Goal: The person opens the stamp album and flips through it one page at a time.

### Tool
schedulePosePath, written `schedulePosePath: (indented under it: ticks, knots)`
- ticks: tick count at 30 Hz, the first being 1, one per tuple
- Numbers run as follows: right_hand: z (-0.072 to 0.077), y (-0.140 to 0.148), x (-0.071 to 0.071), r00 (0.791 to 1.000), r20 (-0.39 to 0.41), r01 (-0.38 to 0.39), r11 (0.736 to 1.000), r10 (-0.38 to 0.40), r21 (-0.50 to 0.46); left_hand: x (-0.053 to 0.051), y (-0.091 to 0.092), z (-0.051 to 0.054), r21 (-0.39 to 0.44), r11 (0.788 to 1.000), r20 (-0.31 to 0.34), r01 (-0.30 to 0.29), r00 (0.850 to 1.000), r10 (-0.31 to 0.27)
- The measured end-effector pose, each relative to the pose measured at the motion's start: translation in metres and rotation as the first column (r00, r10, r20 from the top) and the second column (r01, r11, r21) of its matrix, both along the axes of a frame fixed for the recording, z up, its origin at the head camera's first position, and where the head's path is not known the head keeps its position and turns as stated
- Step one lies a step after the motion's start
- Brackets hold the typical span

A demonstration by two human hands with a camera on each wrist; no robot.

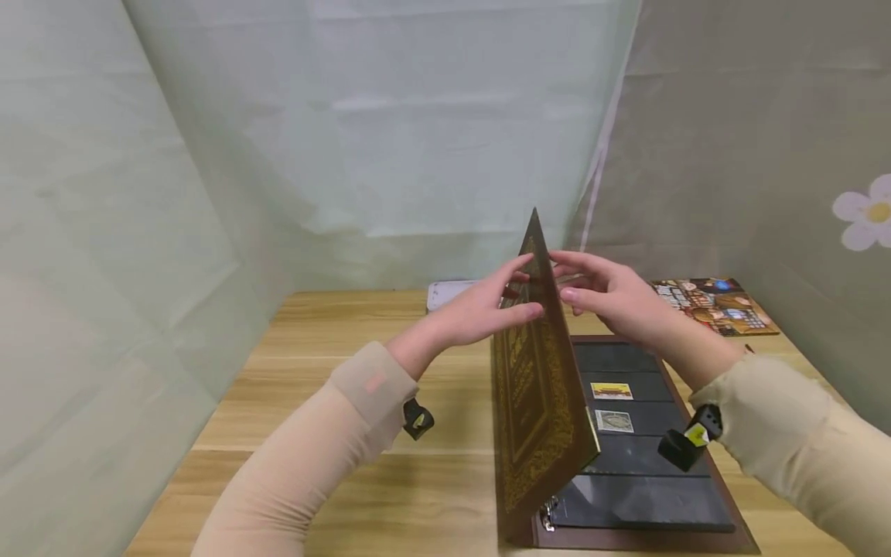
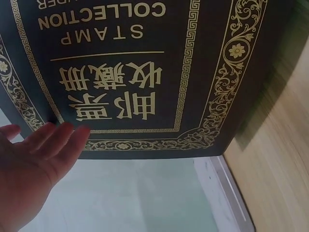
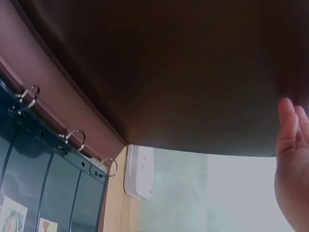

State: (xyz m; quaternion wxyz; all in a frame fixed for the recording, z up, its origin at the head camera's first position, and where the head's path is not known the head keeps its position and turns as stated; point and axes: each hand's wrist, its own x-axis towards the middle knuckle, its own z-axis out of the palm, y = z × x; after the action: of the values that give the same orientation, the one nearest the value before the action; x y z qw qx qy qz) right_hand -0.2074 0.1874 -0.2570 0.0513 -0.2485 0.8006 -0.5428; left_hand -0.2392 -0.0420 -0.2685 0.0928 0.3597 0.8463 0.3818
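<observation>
A brown stamp album lies on the table with its front cover standing steeply raised. Gold lettering and a scrollwork border decorate the cover's outside. My left hand is at this outer face near the far edge, fingers extended and thumb apart. On the plain inner face, the fingertips of my right hand rest against or very close to the cover. Beneath lies a black pocket page with a yellow stamp and a grey stamp. Metal rings run along the spine.
A white flat case sits at the table's back, partly hidden by my left hand and the cover. At the back right lies a colourful printed sheet or booklet. Pale cloth hangs behind the wooden table.
</observation>
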Motion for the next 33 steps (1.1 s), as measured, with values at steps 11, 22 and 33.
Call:
schedulePosePath:
  ticks: [11, 22, 33]
  knots:
    - [-0.005, -0.022, -0.005, 0.998, 0.034, -0.051, 0.999, 0.052, -0.014, 0.0, -0.013, 0.003, 0.168, 0.985, 0.165, -0.034, 0.986, 0.006]
    - [-0.012, -0.04, -0.011, 0.993, 0.036, -0.113, 0.993, 0.113, -0.019, 0.007, -0.028, 0.009, 0.262, 0.959, 0.284, -0.104, 0.959, 0.027]
    - [-0.014, -0.053, -0.014, 0.984, 0.037, -0.171, 0.984, 0.173, -0.039, 0.011, -0.038, 0.009, 0.341, 0.92, 0.365, -0.193, 0.929, 0.06]
